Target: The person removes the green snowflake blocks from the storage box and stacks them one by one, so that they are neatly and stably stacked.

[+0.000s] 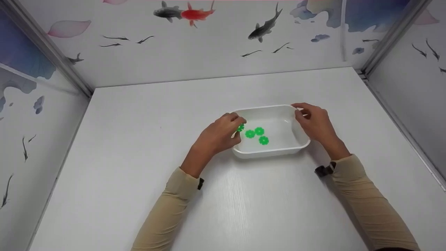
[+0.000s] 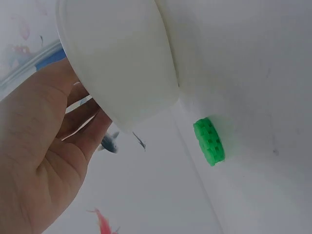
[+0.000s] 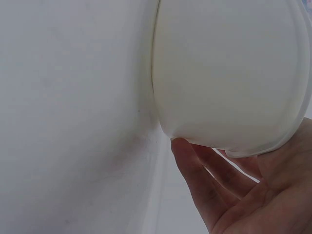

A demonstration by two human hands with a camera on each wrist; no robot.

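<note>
A white rectangular plastic basin (image 1: 282,130) stands on the table, with three green flower-shaped plastic discs (image 1: 263,140) lying flat on its floor. At the basin's left end, my left hand (image 1: 217,136) pinches another green flower-shaped disc (image 1: 240,128) between thumb and fingers, over the rim. The left wrist view shows those fingertips hidden behind the basin (image 2: 117,58). Beside the basin, a short stack of green discs (image 2: 209,141) lies on the table; the head view does not show it. My right hand (image 1: 315,123) grips the basin's right end, fingers and thumb about the rim.
The white table (image 1: 122,150) runs back to a wall (image 1: 209,52) printed with fish and petals. Side panels (image 1: 418,69) in metal frames stand at left and right. A dark band (image 1: 325,169) sits at the right cuff.
</note>
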